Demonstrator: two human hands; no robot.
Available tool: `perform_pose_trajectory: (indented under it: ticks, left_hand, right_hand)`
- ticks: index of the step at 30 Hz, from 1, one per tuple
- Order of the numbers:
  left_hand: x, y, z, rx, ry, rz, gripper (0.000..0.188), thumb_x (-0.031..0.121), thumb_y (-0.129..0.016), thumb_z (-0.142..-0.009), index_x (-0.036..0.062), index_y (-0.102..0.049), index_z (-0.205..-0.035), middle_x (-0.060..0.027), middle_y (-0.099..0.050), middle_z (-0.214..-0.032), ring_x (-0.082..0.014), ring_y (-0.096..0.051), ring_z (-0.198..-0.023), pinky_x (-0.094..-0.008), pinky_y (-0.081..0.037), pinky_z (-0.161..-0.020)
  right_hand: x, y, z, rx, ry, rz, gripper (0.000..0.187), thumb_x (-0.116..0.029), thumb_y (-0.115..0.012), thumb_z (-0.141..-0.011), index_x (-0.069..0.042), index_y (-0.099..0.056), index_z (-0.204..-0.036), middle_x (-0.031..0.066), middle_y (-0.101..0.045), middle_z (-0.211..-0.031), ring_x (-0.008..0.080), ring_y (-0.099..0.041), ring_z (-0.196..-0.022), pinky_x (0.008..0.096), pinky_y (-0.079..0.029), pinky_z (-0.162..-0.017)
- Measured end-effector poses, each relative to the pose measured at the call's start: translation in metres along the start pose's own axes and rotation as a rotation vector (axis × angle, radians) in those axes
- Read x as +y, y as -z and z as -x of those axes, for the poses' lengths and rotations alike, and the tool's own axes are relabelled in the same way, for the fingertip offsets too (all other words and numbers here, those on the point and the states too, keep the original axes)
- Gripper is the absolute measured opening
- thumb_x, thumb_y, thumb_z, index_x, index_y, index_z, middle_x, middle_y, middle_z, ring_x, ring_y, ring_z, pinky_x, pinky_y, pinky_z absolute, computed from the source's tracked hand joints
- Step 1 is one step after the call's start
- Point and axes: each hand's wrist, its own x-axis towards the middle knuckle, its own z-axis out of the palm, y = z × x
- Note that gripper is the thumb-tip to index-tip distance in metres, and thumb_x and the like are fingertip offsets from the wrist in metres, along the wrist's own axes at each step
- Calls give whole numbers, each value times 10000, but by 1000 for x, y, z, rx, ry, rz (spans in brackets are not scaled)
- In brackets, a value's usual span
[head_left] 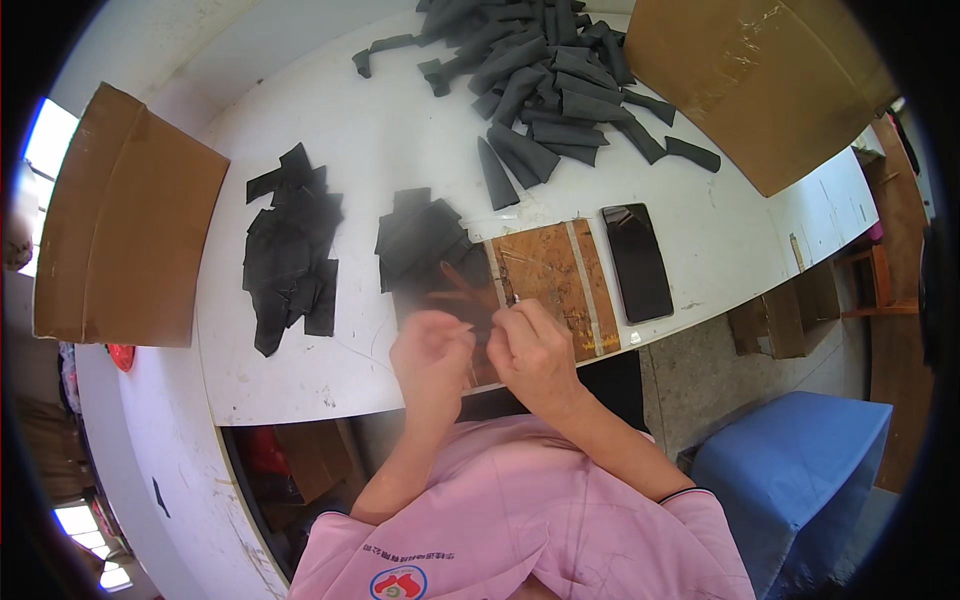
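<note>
Both hands are close together over the near edge of a wooden board (555, 275). My left hand (433, 362) is slightly blurred, its fingers curled together in a pinch; whatever they hold is too small to name. My right hand (535, 352) is also closed, thumb against fingers, with a tiny pale bit at the fingertips that I cannot make out. Just beyond them lies a blurred orange-brown forked shape (468, 288), whose kind is unclear. A stack of dark grey fabric pieces (425, 240) covers the table beside the board's left side.
Another dark fabric pile (290, 250) lies farther left. Many rolled dark pieces (550, 95) are heaped at the back. Cardboard boxes stand at the left (130, 220) and back right (765, 80). A black phone (638, 262) rests right of the board. A blue-covered block (790, 470) stands lower right.
</note>
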Motion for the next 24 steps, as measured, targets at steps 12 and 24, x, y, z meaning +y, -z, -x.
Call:
perform_pose_trajectory:
  ticks: [12,24]
  left_hand:
    - [0,5,-2,-124,72,184,239,-102,-521,-677,13,-498,-885,14,-513,-699,-9,-403,-504,-152,-278,-397]
    - [-1,12,1,-129,34,118,271,-121,-531,-714,-1,-478,-951,-71,-614,-806,-6,-476,-544,-140,-327,-418]
  right_hand:
    - [3,13,0,-264,-1100,-1439,38,-45,-588,-751,-22,-576,-779,9,-491,-629,83,-421,-522,205,-320,-476]
    - [12,13,0,-489,-976,-1206,171,-222,-541,-850,-59,-520,-800,-4,-513,-690,70,-463,-569,187,-375,-521]
